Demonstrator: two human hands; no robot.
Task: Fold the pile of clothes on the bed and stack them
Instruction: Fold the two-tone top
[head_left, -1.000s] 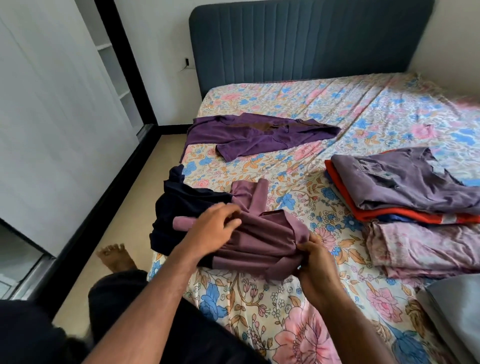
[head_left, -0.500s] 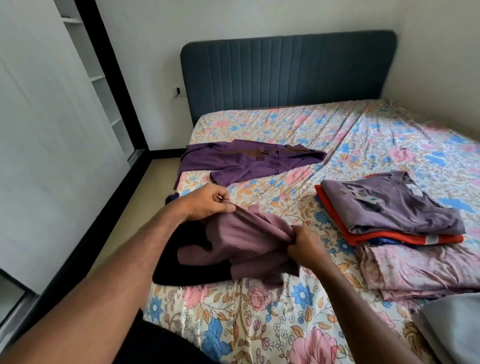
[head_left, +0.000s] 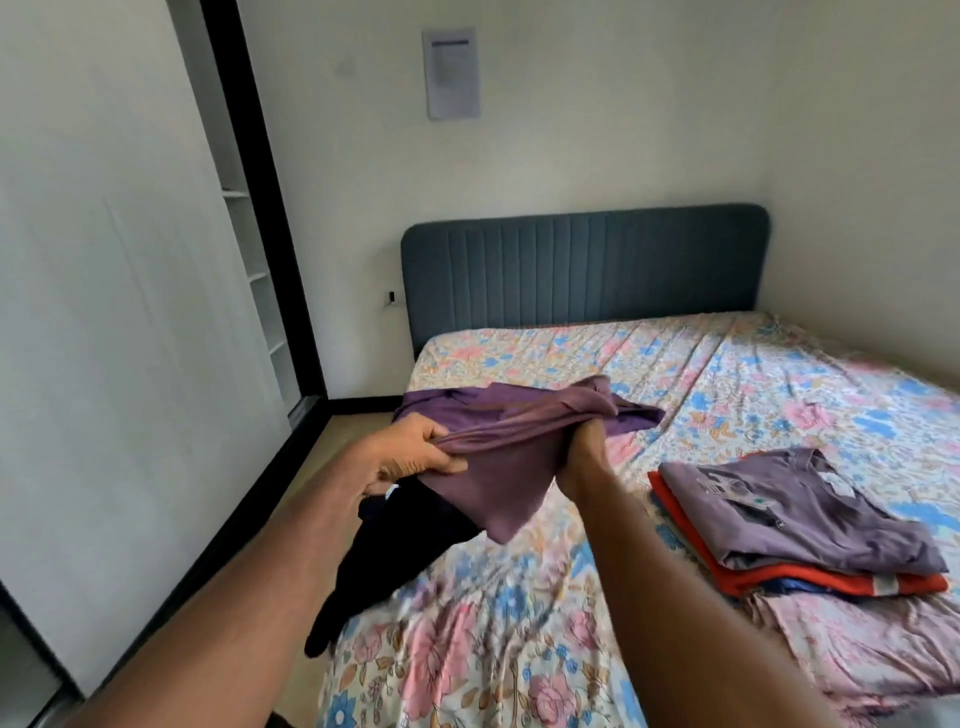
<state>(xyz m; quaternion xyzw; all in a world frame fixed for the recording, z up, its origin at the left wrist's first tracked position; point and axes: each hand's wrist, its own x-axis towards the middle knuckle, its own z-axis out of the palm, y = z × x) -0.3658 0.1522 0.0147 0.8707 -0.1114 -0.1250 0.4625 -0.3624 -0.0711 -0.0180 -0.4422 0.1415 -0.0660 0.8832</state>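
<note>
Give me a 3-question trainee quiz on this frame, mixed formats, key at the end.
1. True or false: both hands grip the mauve garment.
2. Multiple choice: what lies on top of the folded stack? A) an orange piece B) a grey-purple shirt C) a navy piece
3. Fill in: the dark navy garment lies at the bed's ___ edge, below the lifted cloth.

Key
1. True: the left hand and right hand each hold a bunch of it, raised off the bed.
2. B: the grey-purple shirt, with an orange piece under it.
3. Left.
</note>
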